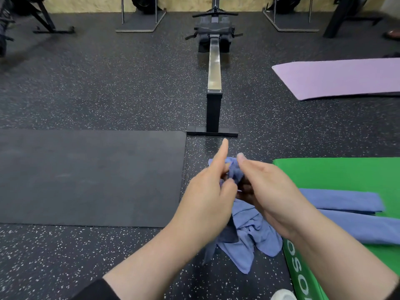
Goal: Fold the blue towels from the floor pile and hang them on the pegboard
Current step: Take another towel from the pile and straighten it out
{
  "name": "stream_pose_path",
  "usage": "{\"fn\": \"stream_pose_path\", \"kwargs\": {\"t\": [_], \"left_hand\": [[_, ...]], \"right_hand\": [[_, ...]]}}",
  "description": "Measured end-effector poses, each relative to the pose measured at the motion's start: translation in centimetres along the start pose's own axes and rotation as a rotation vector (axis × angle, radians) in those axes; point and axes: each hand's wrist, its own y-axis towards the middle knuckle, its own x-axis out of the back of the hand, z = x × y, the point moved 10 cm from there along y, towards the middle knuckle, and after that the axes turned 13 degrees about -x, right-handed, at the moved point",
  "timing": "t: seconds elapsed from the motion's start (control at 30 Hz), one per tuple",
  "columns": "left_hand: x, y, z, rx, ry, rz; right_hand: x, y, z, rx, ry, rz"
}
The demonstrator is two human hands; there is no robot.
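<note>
A crumpled blue towel [249, 230] hangs between my two hands above the speckled floor, its lower part bunched below them. My left hand [207, 191] pinches the towel's upper edge, with the index finger pointing up. My right hand [266, 187] grips the same bunched edge from the right, fingers curled round the cloth. Two folded blue towels lie on the green block to the right: one strip [342, 200] farther away and a longer one [368, 230] nearer to me. No pegboard is in view.
A green foam block [346, 174] sits at the right, a black mat [86, 176] at the left, a purple mat [337, 79] at the far right. A rowing machine [213, 83] runs away from me in the middle. Racks stand along the back wall.
</note>
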Motion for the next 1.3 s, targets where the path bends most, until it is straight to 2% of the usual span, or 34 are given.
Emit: {"fn": "stream_pose_path", "kwargs": {"t": [0.07,0.17,0.33,0.43,0.5,0.57,0.77,0.9,1.03,1.3], "left_hand": [[-1.1,-0.2,0.3,0.041,-0.049,0.093],[-0.9,-0.2,1.1,0.088,-0.096,0.092],[1.9,0.8,1.8,0.0,0.09,-0.033],[1.0,1.3,2.0,-0.087,0.29,0.179],[0.2,1.2,2.5,-0.068,0.276,0.288],[-0.3,0.9,2.7,-0.056,0.22,0.321],[0.3,0.8,2.2,-0.097,0.232,0.227],[0.1,-0.1,2.4,-0.057,0.209,0.327],[2.6,-1.1,3.8,0.01,0.423,0.317],[9.0,-2.8,5.1,0.073,0.756,0.15]], "right_hand": [[0.3,-0.2,0.4,0.03,-0.013,-0.022],[1.5,0.4,-0.2,0.012,-0.03,-0.121],[2.3,0.2,1.2,0.118,-0.521,-0.344],[1.0,-0.7,2.1,0.138,-0.622,-0.252],[0.5,-1.2,2.7,0.173,-0.654,-0.217],[0.8,-1.4,3.2,0.221,-0.677,-0.231],[1.3,-2.2,3.7,0.25,-0.837,-0.208],[2.7,-3.2,4.8,0.278,-0.838,-0.289],[4.1,-4.3,5.6,0.293,-0.812,-0.354],[5.8,-5.2,4.8,0.266,-0.862,-0.384]]}}
